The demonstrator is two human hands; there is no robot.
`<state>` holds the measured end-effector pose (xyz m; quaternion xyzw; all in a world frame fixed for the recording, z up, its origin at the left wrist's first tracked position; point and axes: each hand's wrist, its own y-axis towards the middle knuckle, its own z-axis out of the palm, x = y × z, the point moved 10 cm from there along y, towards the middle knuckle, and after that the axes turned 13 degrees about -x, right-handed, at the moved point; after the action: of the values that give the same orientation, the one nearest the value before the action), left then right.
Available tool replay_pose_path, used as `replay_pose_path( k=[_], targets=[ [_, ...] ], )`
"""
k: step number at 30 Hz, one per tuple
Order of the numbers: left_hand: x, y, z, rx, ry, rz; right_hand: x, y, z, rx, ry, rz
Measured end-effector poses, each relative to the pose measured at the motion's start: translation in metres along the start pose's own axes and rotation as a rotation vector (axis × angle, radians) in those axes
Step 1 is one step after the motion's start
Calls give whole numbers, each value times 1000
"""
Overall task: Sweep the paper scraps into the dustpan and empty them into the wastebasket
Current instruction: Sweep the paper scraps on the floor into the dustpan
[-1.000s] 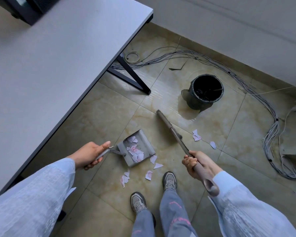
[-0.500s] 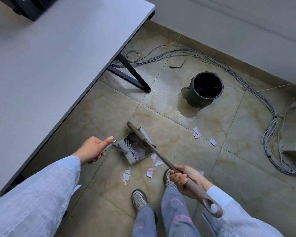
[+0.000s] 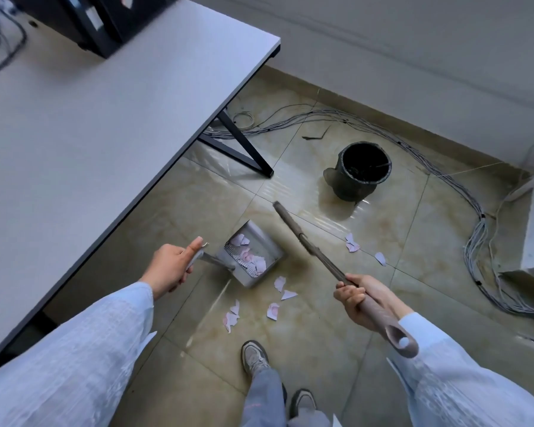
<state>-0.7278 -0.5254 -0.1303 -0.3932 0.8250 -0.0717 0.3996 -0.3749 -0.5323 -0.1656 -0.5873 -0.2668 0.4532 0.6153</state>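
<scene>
Head view: a person stands over a tiled floor, a tool in each hand.
Dustpan (image 3: pixel 253 257): on the floor, at about 9 o'clock from the broom shaft, with several pink-white scraps already inside.
Scraps near the pan (image 3: pixel 272 306): a loose group on the tile at 6 o'clock from the dustpan, close to its open edge.
Scraps further away (image 3: pixel 352 243): three pieces on the other side of the broom, at about 7 o'clock from the wastebasket.
Wastebasket (image 3: pixel 359 171): dark and open, at about 1 o'clock from the dustpan, well apart from it.
Broom (image 3: pixel 305 245): the shaft crosses between the pan and the far scraps; the bristle end I cannot see clearly.
Left hand (image 3: pixel 170 268): closed around the dustpan handle, thumb laid along the top.
Right hand (image 3: pixel 356 298): fingers wrapped fully around the lower shaft of the broom, with the hanging-hole end sticking out behind it.
Risk one: a fast stroke can flick the light paper past the pan mouth (the pieces are thin and will lift easily).
Risk two: if the pan edge does not lie flat on the tile, scraps may slide under it.
Risk three: tilting the pan while carrying it to the wastebasket may spill what is already collected.
Risk four: the cables (image 3: pixel 475 241) along the wall could catch the broom when it reaches for the far scraps.
</scene>
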Motion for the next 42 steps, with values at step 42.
replay_pose_path(
  k=[42],
  targets=[
    [331, -220, -94, -56, -30, -390, -210, 102, 25, -75, -384, 50]
  ],
)
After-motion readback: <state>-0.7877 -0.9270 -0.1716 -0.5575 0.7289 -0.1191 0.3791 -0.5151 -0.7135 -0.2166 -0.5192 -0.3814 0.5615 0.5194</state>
